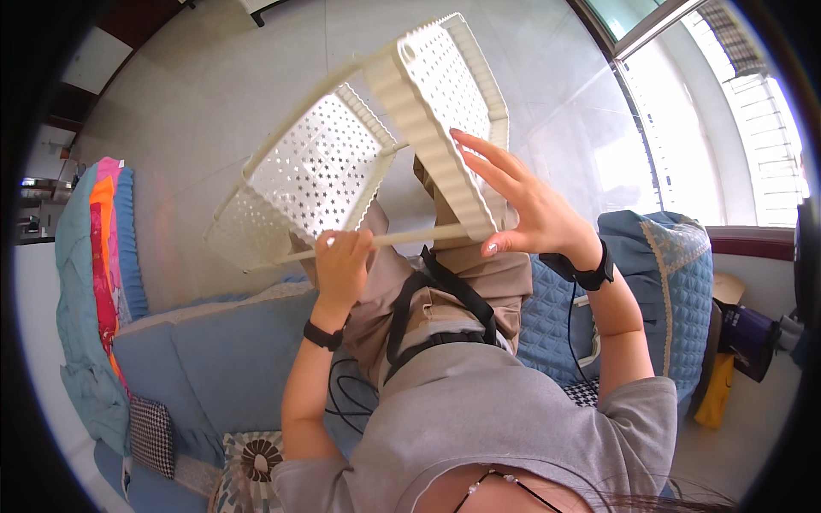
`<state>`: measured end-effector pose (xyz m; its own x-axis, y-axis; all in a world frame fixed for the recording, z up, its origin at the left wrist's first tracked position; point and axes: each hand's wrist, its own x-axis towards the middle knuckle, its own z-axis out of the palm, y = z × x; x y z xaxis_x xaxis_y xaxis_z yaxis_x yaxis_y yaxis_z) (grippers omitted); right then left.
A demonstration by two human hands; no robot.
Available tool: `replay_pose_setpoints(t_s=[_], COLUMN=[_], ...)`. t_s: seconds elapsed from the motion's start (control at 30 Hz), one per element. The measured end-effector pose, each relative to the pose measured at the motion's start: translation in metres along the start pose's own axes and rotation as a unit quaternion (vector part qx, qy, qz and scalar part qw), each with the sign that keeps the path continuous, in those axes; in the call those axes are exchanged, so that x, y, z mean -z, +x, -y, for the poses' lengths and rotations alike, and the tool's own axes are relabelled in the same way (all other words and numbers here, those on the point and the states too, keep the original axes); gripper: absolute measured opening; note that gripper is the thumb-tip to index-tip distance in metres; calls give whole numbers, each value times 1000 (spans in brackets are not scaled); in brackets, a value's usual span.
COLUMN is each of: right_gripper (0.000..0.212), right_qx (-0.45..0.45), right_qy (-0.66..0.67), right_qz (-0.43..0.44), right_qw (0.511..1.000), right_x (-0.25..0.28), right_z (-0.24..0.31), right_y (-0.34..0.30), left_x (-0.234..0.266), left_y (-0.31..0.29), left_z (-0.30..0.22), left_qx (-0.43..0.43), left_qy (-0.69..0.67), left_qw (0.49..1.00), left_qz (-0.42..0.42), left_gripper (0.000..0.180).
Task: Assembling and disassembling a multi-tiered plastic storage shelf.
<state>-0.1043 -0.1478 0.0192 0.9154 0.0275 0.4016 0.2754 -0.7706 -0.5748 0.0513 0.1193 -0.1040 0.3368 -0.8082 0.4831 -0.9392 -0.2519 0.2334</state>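
Note:
A cream-white plastic storage rack is tilted over my lap. Poles join its two tray-like tiers, both pierced with small star-shaped holes. The left tier [329, 162] shows its perforated base, while the right tier [453, 85] stands steeply with its wavy rim toward me. My left hand [344, 267] is closed around the near pole [419, 236], close to the left tier. Spread fingers of my right hand [532, 203] lie against the right tier's rim, with the thumb by its lower corner, where the pole meets it.
I sit on a blue quilted sofa [231, 359]. Several cushions, including a checked one [152, 436], lie on its left part. Colourful cloth [104, 256] drapes over the left end. Pale floor tiles [214, 111] stretch ahead, and a bright window [701, 128] is at the right.

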Motion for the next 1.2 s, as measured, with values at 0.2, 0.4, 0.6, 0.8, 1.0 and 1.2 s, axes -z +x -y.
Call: replay_pose_setpoints(t_s=[0.2,0.4,0.6,0.8,1.0,1.2], right_gripper=[51,34,36,24,27,25], right_qx=[-16,56,77,7,-72,-144], right_qy=[-48,-88,-110,-30,44,100], right_qz=[-92,-236,-326,-427,-467,-419], right_qw=[994,966,936,904,880,891], right_x=[-13,-8,20,18,6,-1], right_z=[-6,7,36,50,15,-2], right_y=[17,39,19,-22,-56,-77], left_x=[18,41,80,122,95,87], left_y=[46,80,124,172,167,155], left_z=[33,39,17,-10,-32,-51], left_qx=[41,44,-22,-110,-136,-140], left_qy=[61,95,111,174,140,126], left_qw=[993,977,967,936,952,959], left_qz=[-90,-187,-228,-286,-234,-211], left_gripper=[20,24,25,22,20,18])
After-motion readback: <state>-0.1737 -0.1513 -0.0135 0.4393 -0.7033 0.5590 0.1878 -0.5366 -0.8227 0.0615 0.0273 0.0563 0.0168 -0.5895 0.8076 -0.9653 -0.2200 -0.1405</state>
